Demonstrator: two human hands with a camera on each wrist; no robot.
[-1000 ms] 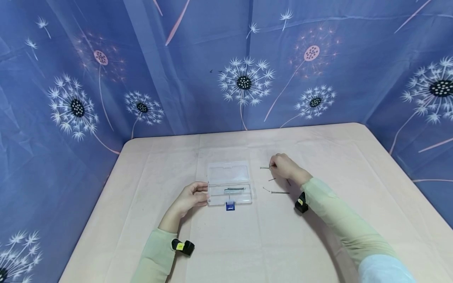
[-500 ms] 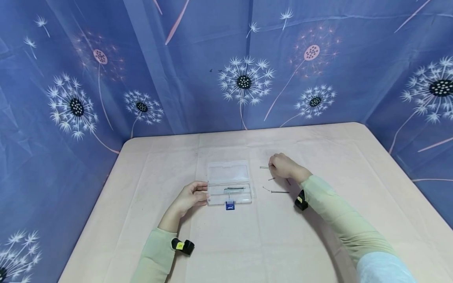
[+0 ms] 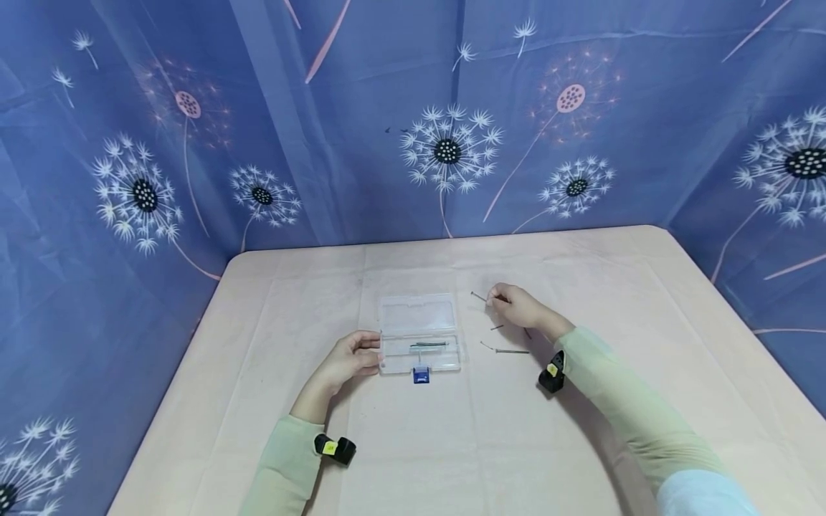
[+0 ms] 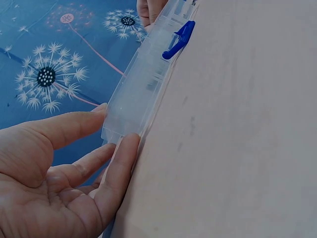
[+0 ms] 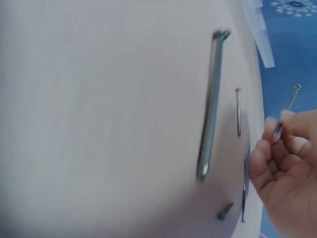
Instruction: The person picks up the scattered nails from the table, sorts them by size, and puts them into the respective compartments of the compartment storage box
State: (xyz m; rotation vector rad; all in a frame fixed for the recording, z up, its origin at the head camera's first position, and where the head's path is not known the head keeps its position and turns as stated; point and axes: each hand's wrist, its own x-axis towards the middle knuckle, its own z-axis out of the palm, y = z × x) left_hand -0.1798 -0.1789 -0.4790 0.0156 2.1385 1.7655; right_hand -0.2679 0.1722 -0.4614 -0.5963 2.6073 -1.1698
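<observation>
I am pinching a thin nail (image 3: 479, 297) between the fingertips of my right hand (image 3: 520, 308), its head sticking out to the left, lifted off the table (image 3: 581, 265). My left hand (image 3: 348, 358) is resting with relaxed fingers against the left end of the clear box (image 3: 419, 333), which is lying open.

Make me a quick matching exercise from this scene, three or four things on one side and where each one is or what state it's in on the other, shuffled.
1. left hand
2. right hand
3. clear box
4. long nail

a. lies loose on the table
b. pinches a thin nail, lifted
c. lid open, blue latch in front
d. rests against the box's left end

Pairs: 1-d, 2-b, 3-c, 4-a
</observation>
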